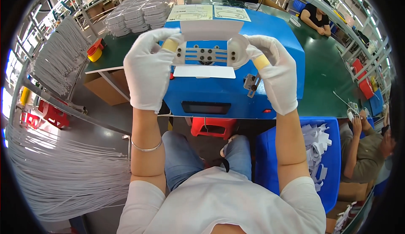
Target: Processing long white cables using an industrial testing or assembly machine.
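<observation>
My left hand (147,73), in a white glove with yellowish tape on the thumb, is closed in a pinch at the left end of a slotted metal fixture (205,54). My right hand (279,75), gloved and taped alike, pinches beside a rounded white piece (238,51) at the fixture's right end. What either set of fingertips holds, if anything, is too small or hidden. The fixture sits on a blue bench machine (202,92), between an upright white plate (211,30) behind and a lower white plate (205,72) in front.
Left of me hang bundles of white cables (71,175). A blue bin (333,162) with white strips stands at my right, a red stool (213,126) under the machine. Clear plastic trays (141,12) are stacked at the back left. Other people sit at the green tables (325,73).
</observation>
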The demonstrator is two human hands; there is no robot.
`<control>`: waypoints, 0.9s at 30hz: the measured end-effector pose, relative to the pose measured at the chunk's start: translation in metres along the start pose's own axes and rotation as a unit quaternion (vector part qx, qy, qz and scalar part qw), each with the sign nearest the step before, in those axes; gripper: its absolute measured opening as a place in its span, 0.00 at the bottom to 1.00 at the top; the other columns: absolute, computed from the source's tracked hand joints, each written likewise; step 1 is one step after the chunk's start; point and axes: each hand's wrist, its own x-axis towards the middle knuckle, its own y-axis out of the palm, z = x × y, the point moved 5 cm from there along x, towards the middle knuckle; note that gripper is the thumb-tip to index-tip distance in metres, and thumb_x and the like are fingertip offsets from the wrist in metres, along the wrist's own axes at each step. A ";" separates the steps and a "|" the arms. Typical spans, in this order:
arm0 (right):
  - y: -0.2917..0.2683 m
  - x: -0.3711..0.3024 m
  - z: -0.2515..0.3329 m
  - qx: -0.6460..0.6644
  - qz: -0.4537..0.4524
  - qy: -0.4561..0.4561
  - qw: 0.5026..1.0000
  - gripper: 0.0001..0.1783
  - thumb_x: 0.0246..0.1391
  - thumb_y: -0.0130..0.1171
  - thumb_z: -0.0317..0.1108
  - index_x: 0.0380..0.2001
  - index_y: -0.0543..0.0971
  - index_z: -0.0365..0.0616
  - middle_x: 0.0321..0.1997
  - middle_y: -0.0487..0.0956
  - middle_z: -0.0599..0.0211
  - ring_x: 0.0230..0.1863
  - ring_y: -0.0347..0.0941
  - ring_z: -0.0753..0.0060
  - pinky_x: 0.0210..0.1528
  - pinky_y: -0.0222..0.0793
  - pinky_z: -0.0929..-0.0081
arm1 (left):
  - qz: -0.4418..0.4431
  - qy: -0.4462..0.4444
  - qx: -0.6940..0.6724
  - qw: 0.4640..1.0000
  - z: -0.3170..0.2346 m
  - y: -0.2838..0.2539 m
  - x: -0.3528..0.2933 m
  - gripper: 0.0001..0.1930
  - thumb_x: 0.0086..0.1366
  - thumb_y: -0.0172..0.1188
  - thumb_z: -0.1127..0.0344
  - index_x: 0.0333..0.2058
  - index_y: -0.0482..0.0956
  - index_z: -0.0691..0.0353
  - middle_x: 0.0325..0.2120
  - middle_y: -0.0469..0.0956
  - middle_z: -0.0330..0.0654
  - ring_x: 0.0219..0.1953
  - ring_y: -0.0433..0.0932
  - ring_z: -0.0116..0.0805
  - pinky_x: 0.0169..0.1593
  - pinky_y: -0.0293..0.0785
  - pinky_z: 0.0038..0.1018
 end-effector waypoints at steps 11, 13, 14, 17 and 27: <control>0.001 0.013 0.003 -0.075 -0.001 -0.047 0.996 0.08 0.56 0.56 0.30 0.37 0.77 0.37 0.35 0.77 0.71 0.36 0.69 0.83 0.42 0.66 0.85 | 0.013 0.045 0.063 0.997 0.002 0.002 0.007 0.08 0.59 0.61 0.67 0.33 0.83 0.66 0.26 0.77 0.35 0.25 0.71 0.19 0.28 0.68 0.17; 0.003 0.016 -0.001 -0.063 0.022 -0.024 0.997 0.08 0.56 0.56 0.30 0.37 0.77 0.38 0.36 0.77 0.71 0.36 0.69 0.83 0.43 0.66 0.85 | 0.045 -0.015 0.037 0.998 0.014 0.004 0.008 0.13 0.62 0.60 0.62 0.39 0.80 0.66 0.27 0.76 0.35 0.25 0.71 0.18 0.28 0.68 0.17; 0.004 0.017 -0.003 -0.052 0.043 -0.001 0.998 0.09 0.57 0.56 0.31 0.38 0.78 0.38 0.36 0.77 0.71 0.36 0.69 0.83 0.43 0.66 0.85 | 0.043 -0.015 0.038 0.998 0.023 0.003 0.010 0.13 0.62 0.60 0.62 0.39 0.80 0.66 0.27 0.76 0.35 0.25 0.71 0.18 0.28 0.68 0.17; 0.001 0.017 0.001 -0.047 0.059 0.032 0.997 0.11 0.57 0.56 0.32 0.41 0.77 0.38 0.38 0.77 0.70 0.39 0.69 0.81 0.46 0.65 0.82 | 0.032 -0.003 -0.060 0.998 0.037 0.000 0.006 0.19 0.65 0.56 0.56 0.46 0.75 0.66 0.26 0.73 0.34 0.22 0.68 0.16 0.25 0.66 0.15; 0.040 0.036 0.033 -0.215 0.116 -0.154 0.957 0.06 0.55 0.54 0.28 0.34 0.75 0.36 0.32 0.75 0.68 0.35 0.69 0.78 0.44 0.64 0.82 | 0.152 -0.252 -0.274 0.916 0.074 0.034 -0.067 0.14 0.65 0.53 0.62 0.38 0.76 0.70 0.31 0.79 0.49 0.24 0.80 0.34 0.31 0.79 0.28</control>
